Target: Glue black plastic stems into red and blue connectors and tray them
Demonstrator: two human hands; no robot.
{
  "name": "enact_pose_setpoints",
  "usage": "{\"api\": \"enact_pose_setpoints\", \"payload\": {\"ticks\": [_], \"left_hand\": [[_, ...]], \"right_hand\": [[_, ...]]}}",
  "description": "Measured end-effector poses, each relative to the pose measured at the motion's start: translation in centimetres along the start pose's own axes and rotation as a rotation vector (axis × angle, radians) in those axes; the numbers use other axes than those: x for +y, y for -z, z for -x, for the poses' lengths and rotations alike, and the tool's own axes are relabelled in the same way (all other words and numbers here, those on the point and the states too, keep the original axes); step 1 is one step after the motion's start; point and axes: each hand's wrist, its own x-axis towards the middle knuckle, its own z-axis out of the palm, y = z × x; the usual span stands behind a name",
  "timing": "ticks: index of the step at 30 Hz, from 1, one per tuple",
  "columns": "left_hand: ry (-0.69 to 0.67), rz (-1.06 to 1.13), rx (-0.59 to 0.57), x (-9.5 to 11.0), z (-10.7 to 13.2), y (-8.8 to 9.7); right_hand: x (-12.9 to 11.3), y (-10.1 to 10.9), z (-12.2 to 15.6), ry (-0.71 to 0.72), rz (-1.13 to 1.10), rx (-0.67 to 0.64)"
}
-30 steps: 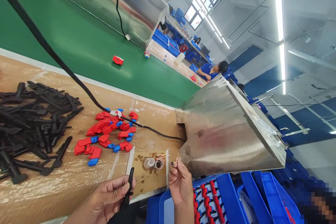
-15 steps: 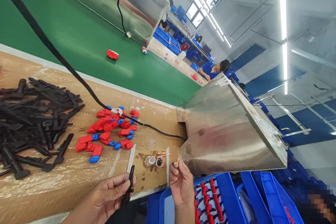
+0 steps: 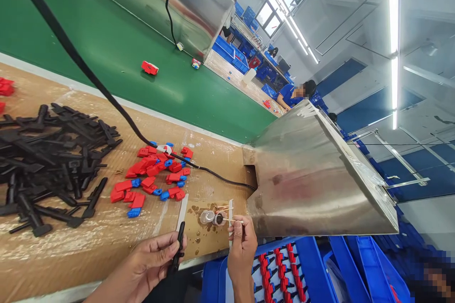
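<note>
My left hand (image 3: 156,258) is closed round a slim black plastic part (image 3: 179,245), held tilted above the table's near edge. Between the fingertips of my right hand (image 3: 243,244) is a thin pale swab stick (image 3: 233,220). Its tip reaches into a small clear cup of dark liquid (image 3: 219,218). Another small clear cup (image 3: 207,217) stands right beside that one, with brown drops spotted around both. Further left lie red and blue toy pieces (image 3: 147,165) in a loose cluster. A big heap of black plastic parts (image 3: 53,161) covers the table's left side.
A black cable (image 3: 106,94) crosses the cardboard-covered table into a sheet-metal hood (image 3: 313,180). Behind runs a green belt (image 3: 170,99) carrying a red piece (image 3: 150,68). Blue bins (image 3: 341,265) and a tray of red-and-black pieces (image 3: 279,270) sit at lower right. Co-workers (image 3: 291,94) sit beyond.
My right hand has lowered the swab and turned so its tip now enters the dark liquid. My left hand keeps the black part almost in place. The view has shifted slightly.
</note>
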Motion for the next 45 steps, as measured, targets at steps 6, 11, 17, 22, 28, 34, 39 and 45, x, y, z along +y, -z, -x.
{"api": "enact_pose_setpoints", "payload": {"ticks": [6,11,17,22,28,34,39,45], "left_hand": [[-0.015,0.027,-0.078,-0.9,-1.2,1.4],[-0.025,0.033,-0.05,-0.6,-1.0,1.0],[0.0,-0.016,0.019,0.3,0.2,-0.3],[-0.01,-0.056,0.016,0.5,0.2,-0.5],[-0.011,-0.093,0.01,0.6,0.8,-1.2],[-0.019,-0.029,0.005,0.7,0.9,-2.0],[-0.02,0.002,-0.013,-0.4,-0.4,-1.0],[-0.012,0.065,0.078,-0.1,0.0,-2.2]], "right_hand": [[-0.7,-0.3,-0.3,0.311,0.241,-0.141],[0.3,-0.5,-0.1,0.415,0.317,-0.183],[0.9,-0.2,0.2,0.467,0.37,-0.194],[-0.6,0.5,0.6,0.458,0.361,-0.126],[-0.5,0.9,1.1,0.533,0.38,-0.063],[0.5,0.1,1.0,0.175,0.106,0.027],[1.2,0.0,-0.8,-0.412,-0.467,0.175],[-1.5,1.8,0.8,-0.399,-0.592,0.055]]}}
